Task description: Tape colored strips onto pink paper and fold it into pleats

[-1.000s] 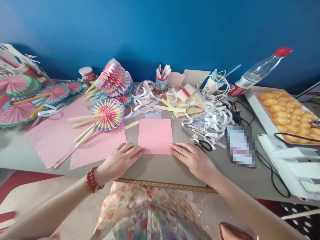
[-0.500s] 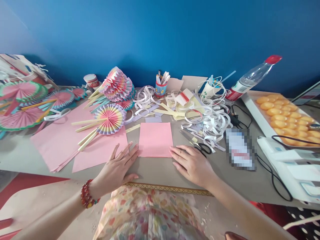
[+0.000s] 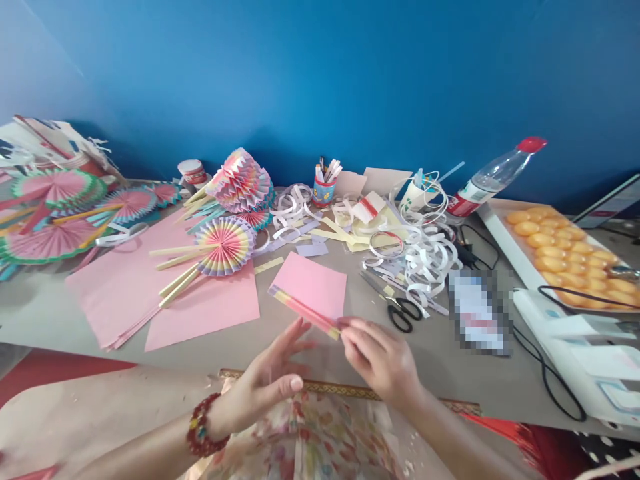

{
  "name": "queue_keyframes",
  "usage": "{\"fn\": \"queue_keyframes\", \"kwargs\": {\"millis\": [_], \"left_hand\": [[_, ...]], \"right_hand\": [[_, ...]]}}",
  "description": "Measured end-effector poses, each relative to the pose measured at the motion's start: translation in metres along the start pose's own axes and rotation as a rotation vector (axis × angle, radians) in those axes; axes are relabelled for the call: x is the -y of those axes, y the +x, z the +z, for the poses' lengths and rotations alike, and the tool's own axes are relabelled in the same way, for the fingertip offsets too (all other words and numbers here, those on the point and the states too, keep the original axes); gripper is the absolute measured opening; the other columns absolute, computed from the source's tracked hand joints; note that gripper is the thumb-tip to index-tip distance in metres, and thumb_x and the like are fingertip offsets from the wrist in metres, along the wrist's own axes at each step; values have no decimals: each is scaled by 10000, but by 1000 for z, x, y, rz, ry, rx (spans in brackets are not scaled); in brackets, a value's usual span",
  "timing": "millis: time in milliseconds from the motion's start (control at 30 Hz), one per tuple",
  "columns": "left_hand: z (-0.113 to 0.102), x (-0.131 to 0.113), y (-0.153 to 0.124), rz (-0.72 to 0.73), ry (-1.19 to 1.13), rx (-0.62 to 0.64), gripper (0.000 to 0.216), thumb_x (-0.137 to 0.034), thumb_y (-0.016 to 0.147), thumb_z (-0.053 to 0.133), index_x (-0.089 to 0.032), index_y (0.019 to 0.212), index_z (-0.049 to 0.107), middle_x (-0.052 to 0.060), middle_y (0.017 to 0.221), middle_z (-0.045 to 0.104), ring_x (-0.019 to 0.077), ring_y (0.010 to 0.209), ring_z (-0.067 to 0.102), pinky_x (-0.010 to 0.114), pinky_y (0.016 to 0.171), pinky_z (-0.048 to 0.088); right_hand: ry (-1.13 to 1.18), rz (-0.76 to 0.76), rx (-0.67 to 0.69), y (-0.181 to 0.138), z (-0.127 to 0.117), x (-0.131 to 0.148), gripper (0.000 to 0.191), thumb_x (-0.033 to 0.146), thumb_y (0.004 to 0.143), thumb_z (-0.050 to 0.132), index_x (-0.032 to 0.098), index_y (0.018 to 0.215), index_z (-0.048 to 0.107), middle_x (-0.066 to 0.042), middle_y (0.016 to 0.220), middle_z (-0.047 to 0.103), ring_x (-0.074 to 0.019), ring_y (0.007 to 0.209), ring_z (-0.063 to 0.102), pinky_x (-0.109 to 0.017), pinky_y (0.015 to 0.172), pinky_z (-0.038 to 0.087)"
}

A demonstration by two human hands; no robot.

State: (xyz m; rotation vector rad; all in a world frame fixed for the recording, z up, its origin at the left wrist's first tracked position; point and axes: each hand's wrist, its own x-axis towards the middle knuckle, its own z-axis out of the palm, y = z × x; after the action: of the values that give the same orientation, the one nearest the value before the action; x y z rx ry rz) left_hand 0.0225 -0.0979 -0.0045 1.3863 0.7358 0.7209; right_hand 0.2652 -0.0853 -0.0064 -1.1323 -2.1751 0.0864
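Observation:
A pink paper square [image 3: 317, 283] is tilted over the grey table, its near edge turned toward me. Along that edge runs a narrow band with purple, yellow and pink parts. My right hand [image 3: 383, 357] pinches the near right corner between thumb and fingers. Just below the band, my left hand [image 3: 273, 373] has its fingers apart and holds nothing; whether a fingertip touches the paper I cannot tell. A rainbow pleated paper fan [image 3: 226, 247] with pale yellow sticks rests on pink sheets [image 3: 200, 313] to the left. Black-handled scissors [image 3: 403, 313] lie right of the square.
White curled paper strips [image 3: 430, 260] and yellow scraps spread behind the square. A pen cup [image 3: 324, 190] and a red-capped bottle [image 3: 493, 180] stand near the wall. Finished fans [image 3: 50, 213] pile at far left. An orange bumpy tray [image 3: 560, 247] and black cable are at right.
The pink square lay flat with both hands at its sides. Now it is turned and tilted, showing the coloured band. My right hand has gripped its corner; my left hand has lifted off.

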Motion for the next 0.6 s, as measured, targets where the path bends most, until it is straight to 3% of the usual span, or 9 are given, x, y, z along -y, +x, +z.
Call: {"fn": "queue_keyframes", "kwargs": {"millis": [100,200,300,400,500,600], "left_hand": [[13,5,19,62,33,-198,604,-629,887,499,-157,1263,494,163,1255,597,267,1110,600,402,913,535],[15,6,30,20,254,-400,382,-483,974,420,-157,1045,605,90,945,696,215,870,661,343,777,565],[4,-2,35,176,603,-306,348,-289,1003,346,-189,1261,557,108,1117,684,239,1006,643,375,852,544],[-14,-16,40,443,1037,-159,494,-179,952,363,-221,1443,394,131,1412,511,279,1272,494,483,1032,433],[-25,-25,49,420,1330,-205,500,-87,917,358,-184,1395,466,116,1424,506,270,1293,480,468,1020,453],[-24,-22,57,365,1473,-209,445,-64,898,402,-133,1315,543,123,1375,557,275,1242,531,450,984,489]], "right_hand": [[-10,-75,56,-3,9,25,221,141,914,534,183,1096,651,-86,1093,708,-186,914,666,-310,804,547],[-23,-94,120,-2,18,35,265,178,912,552,193,1161,644,-83,1152,692,-200,938,656,-309,765,570],[42,-113,121,-1,13,32,251,221,931,525,194,1151,642,-88,1126,693,-202,915,648,-320,736,574],[97,-160,-50,-5,-4,26,209,191,900,558,213,1090,643,-67,939,712,-190,818,644,-329,702,565],[10,-235,-266,-6,-18,25,306,197,804,710,231,1097,627,-38,832,701,-202,819,645,-356,740,556],[-169,-191,-219,2,-21,25,398,239,786,752,214,1159,615,-67,945,719,-228,946,635,-388,867,509]]}}
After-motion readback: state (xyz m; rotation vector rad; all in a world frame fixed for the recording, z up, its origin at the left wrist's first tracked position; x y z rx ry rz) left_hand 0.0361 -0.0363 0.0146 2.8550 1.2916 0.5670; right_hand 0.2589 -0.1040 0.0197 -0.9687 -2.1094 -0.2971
